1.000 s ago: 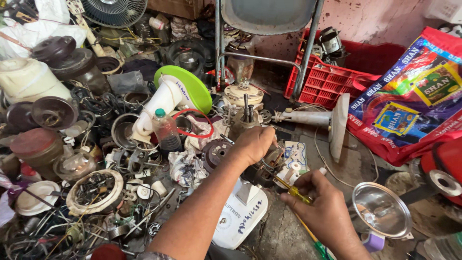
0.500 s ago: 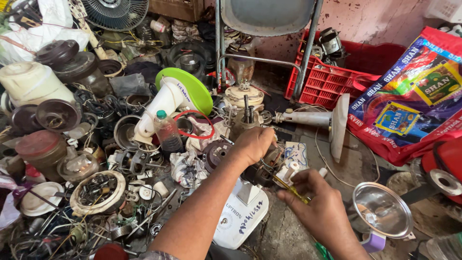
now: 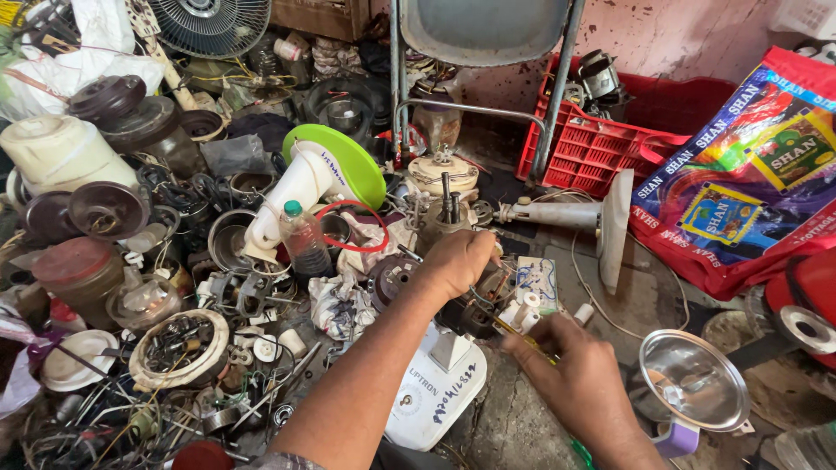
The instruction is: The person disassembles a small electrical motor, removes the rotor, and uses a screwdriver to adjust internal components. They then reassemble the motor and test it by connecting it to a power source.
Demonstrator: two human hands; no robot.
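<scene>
Motor assembly, small, dark, with wiring

Motor assembly [image 3: 477, 305]: dark metal body, white plastic fittings, loose wires; orientation unclear under fingers. Sits on the floor beside a white fan base [image 3: 433, 396]. Left hand [image 3: 457, 259] clamped over its top. Right hand [image 3: 579, 383] closed on a yellow-handled screwdriver [image 3: 522, 339], shaft angled up-left into it. Red crate [image 3: 592, 148] behind holds another motor.

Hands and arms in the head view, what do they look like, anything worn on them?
Both are bare. The left hand has no glove, ring or watch showing, and its forearm is bare down to the picture's lower edge, where a bit of patterned grey cloth may be a sleeve. The right hand is also ungloved, its wrist bare with no band; no sleeve shows on that side.
</scene>
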